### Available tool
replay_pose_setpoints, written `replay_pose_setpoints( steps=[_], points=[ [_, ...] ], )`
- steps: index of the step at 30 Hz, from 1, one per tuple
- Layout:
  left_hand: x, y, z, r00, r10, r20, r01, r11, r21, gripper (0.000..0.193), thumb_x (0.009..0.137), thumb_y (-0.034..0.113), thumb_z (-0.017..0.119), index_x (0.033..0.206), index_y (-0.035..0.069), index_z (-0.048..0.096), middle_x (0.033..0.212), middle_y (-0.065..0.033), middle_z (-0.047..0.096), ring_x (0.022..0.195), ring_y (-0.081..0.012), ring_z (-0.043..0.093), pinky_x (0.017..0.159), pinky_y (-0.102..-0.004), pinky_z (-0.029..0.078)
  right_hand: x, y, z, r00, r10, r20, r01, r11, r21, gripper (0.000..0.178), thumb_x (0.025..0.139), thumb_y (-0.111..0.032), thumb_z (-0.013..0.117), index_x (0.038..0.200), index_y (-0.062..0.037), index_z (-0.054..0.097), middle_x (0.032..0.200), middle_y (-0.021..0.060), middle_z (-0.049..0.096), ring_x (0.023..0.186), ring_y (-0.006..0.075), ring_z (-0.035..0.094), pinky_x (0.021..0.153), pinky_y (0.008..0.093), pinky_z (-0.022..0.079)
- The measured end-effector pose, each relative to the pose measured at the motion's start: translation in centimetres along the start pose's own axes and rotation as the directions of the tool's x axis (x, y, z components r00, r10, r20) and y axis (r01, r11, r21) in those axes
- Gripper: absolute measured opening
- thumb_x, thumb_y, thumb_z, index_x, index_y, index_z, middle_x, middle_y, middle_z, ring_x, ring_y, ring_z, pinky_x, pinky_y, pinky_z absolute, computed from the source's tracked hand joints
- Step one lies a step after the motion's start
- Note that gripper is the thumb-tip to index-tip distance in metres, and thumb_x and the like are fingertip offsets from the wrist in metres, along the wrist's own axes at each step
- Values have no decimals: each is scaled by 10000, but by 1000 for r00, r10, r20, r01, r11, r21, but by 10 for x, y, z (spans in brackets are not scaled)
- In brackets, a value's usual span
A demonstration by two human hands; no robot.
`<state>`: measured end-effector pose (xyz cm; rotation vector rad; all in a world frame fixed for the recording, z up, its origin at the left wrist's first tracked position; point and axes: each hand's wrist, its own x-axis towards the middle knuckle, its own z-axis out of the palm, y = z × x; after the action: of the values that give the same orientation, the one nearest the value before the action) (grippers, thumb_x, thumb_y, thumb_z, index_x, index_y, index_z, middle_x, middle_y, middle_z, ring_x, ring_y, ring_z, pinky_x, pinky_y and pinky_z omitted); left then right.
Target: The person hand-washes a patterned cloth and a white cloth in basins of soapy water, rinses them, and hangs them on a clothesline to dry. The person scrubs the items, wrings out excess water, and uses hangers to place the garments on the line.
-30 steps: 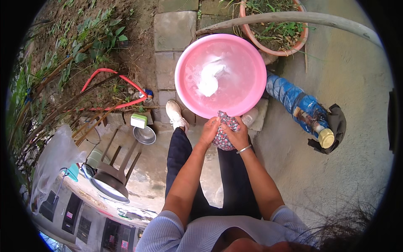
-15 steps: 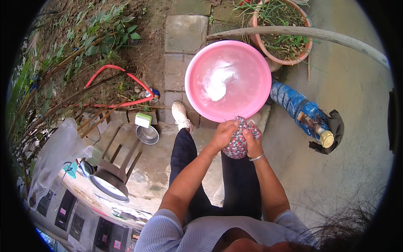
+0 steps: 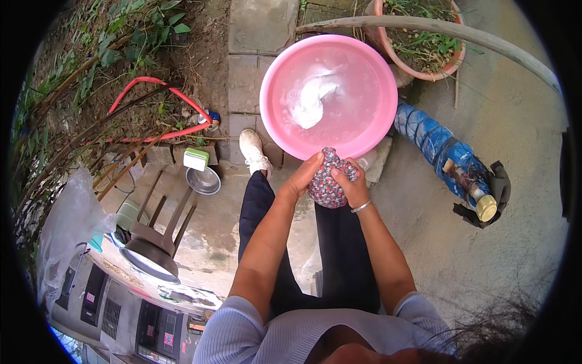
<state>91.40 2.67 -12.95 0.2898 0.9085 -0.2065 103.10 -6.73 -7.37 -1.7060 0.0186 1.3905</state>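
Note:
Between my two hands is a rounded, bumpy fabric piece [image 3: 328,189], speckled red, grey and white; its exact kind does not show. My left hand [image 3: 304,176] is closed on its left side. On the opposite side my right hand [image 3: 354,185] grips it, thumb on top, a bracelet at the wrist. They hold it above my legs, by the near rim of a large pink basin [image 3: 267,115]. Cloudy water fills the basin, and a white cloth [image 3: 310,104] lies partly under the surface.
A potted plant [image 3: 427,51] and a curved pole [image 3: 418,25] stand beyond the basin. To the right a blue-wrapped pipe [image 3: 433,142] ends in a brass-coloured cap. Left are a metal bowl [image 3: 204,181], a green-and-white box [image 3: 196,159], a stool [image 3: 159,246] and red tubing [image 3: 182,106].
The whole view has shifted, so the basin and surroundings sit higher in the picture. Both hands still grip the speckled fabric piece, with only slight finger movement.

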Motion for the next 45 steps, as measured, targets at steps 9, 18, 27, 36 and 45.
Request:
replay_pose_setpoints(
  steps=[9,18,27,36,45],
  points=[
    [-67,10,21,949,98,299,-55,987,-149,616,931,462,444,1368,38,344,1324,-86,452,1198,-158,447,1019,-315,361,-68,-46,22,994,-92,-65,98,990,104,425,804,-188,649,1150,-11,477,1005,40,555,894,108,530,809,255,434],
    [-230,58,-42,877,319,359,-190,917,-349,925,752,398,727,1427,64,192,1362,-89,420,1217,-181,443,1034,-349,356,-126,-125,152,896,-284,342,361,914,-186,935,764,-500,623,1409,27,200,1403,141,294,1281,243,318,1071,369,224],
    [-414,-28,-182,725,631,-277,-627,436,-646,613,906,480,464,1346,62,381,1287,-136,507,1159,-260,516,1004,-423,405,-180,-62,208,877,-104,469,335,833,-441,571,797,-185,666,1294,-39,425,1170,101,526,826,133,555,547,196,469],
    [-591,-130,-275,308,630,-713,-879,-97,-466,553,925,461,344,1353,113,382,1321,-137,470,1164,-340,481,980,-535,390,-201,176,43,901,-198,385,417,634,-651,279,774,-110,670,1008,-4,558,774,83,604,625,153,589,546,276,493],
    [-722,-126,-314,37,628,-777,-976,-146,-164,548,890,522,334,1210,113,509,1135,-112,585,1018,-317,563,896,-475,456,-334,307,-19,793,530,-300,-608,717,-340,114,821,-161,609,894,-94,554,657,80,568,486,190,588,331,319,434]
  ],
)
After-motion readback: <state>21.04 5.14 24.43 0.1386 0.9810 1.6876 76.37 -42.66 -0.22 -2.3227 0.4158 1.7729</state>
